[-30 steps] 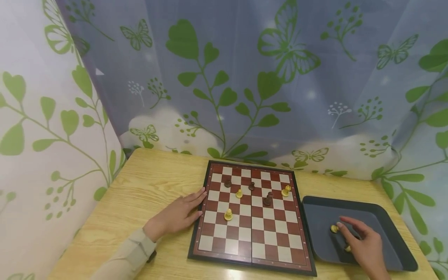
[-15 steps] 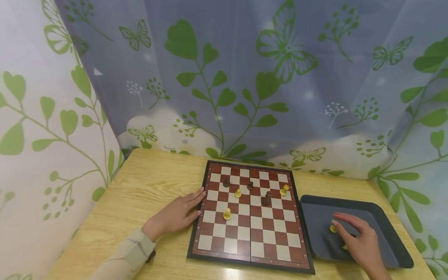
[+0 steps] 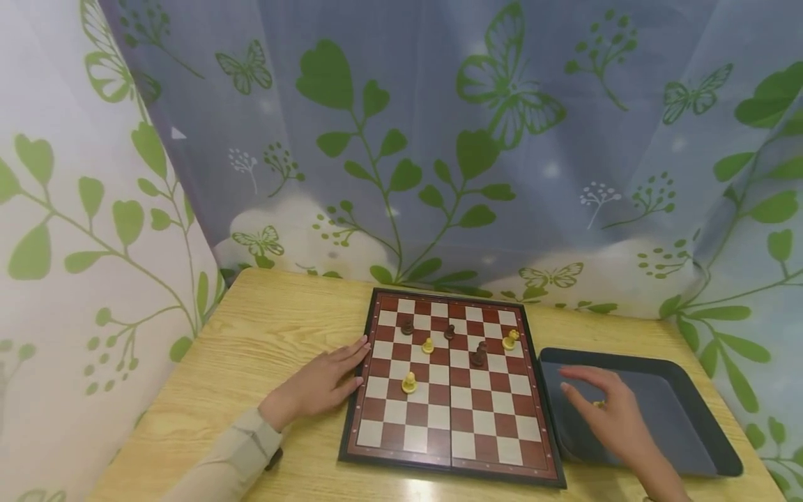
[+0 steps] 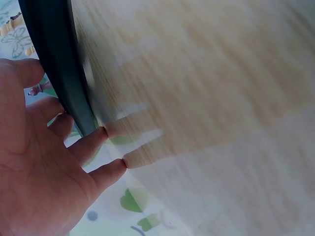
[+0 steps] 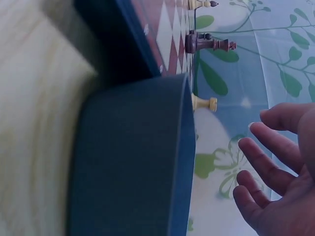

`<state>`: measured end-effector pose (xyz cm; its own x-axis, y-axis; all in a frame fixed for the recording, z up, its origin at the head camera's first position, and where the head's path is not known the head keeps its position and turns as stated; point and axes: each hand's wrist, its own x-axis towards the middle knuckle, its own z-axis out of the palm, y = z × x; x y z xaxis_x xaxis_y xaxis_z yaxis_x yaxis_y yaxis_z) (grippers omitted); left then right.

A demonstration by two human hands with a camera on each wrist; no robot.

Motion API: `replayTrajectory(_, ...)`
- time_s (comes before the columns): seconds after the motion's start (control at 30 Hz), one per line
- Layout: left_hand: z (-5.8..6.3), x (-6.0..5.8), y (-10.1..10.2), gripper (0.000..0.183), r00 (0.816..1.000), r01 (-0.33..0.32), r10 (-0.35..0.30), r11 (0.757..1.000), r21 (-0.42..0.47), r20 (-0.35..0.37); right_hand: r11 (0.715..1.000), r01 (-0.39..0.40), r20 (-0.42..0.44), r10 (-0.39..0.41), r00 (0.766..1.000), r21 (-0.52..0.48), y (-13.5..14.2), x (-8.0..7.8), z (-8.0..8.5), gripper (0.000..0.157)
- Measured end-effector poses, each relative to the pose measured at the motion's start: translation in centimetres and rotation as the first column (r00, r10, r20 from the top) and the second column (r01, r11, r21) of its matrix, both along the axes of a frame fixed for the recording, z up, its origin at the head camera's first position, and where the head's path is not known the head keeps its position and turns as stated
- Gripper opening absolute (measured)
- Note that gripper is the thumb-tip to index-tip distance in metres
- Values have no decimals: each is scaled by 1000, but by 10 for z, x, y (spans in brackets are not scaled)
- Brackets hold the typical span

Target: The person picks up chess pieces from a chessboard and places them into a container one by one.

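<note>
Barely in sight, a yellow chess piece (image 3: 599, 404) lies in the dark tray (image 3: 671, 411) at right, beneath the right hand (image 3: 617, 422), whose grip hangs released above the rim, thumb and fingers parted. At left, a person's left hand (image 3: 320, 383) rests with fingers extended, unclenched, against the left edge of the chessboard (image 3: 502, 422). The right hand covers most of the tray piece, leaving its kind unclear; a dark object (image 3: 274, 459) beside the left sleeve (image 3: 228, 450) is hard to identify.
</note>
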<state>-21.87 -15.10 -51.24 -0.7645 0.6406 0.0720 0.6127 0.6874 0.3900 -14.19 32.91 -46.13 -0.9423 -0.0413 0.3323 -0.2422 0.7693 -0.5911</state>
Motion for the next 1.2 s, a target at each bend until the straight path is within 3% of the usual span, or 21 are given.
replayTrajectory(0.2,2,1,-2,61,1000,0,0,1000,-8,-4,999,-52,55,52,997,-12,-14,-16,3,28)
replayTrajectory(0.47,8,-1,-2,60,1000,-8,8,1000,-12,-5,994,-106,128,103,986,18,-28,-51,9,37)
replayTrajectory(0.77,1,-2,-1,60,1000,7,-7,1000,1,-6,986,-144,209,124,970,83,-33,-89,9,42)
replayTrajectory(1.2,4,-1,0,60,1000,8,-8,1000,0,8,982,-165,258,136,956,93,-46,-105,3,32)
